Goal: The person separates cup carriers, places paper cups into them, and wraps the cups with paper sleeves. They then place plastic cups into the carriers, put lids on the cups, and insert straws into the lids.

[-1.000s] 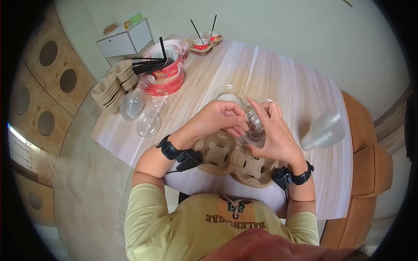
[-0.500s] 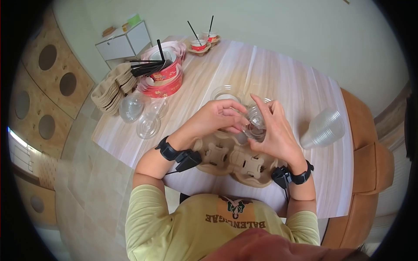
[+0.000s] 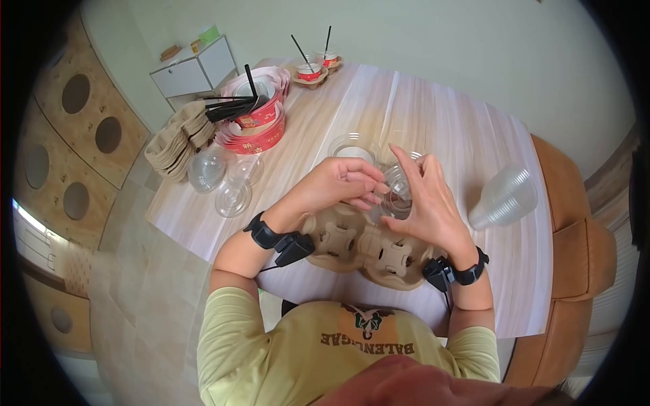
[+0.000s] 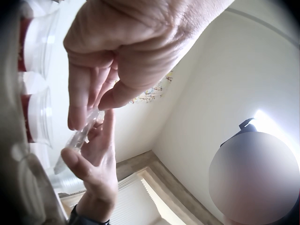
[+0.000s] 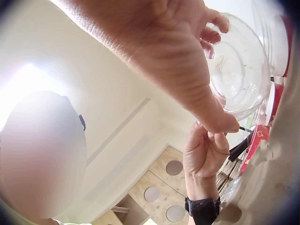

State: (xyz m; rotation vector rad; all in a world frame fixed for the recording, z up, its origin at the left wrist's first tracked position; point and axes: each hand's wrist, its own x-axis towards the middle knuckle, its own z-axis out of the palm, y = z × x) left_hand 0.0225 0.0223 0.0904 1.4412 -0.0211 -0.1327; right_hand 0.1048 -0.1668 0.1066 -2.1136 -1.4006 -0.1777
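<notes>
A clear round plastic lid (image 3: 399,188) (image 5: 234,65) stands tilted between both hands above the cardboard cup carrier (image 3: 396,260). My right hand (image 3: 433,199) (image 4: 101,164) holds it by the rim, thumb on one side and fingers on the other. At its near rim, the curled fingertips and thumb of my left hand (image 3: 342,183) (image 5: 206,154) pinch the edge. Just behind the hands, a clear-rimmed cup (image 3: 352,145) is partly covered. Red and white cups (image 4: 40,117) show beside the left hand in the left wrist view.
Loose clear lids (image 3: 233,196) lie at the left, near stacked cardboard carriers (image 3: 169,149) and red bands (image 3: 254,139) with black straws (image 3: 233,107). Nested clear cups (image 3: 504,196) lie at the right. Two cups with straws (image 3: 310,70) stand at the far edge.
Both hands stay nearly in place around the lid. My right thumb and fingers have spread slightly wider, and the lid has turned a little.
</notes>
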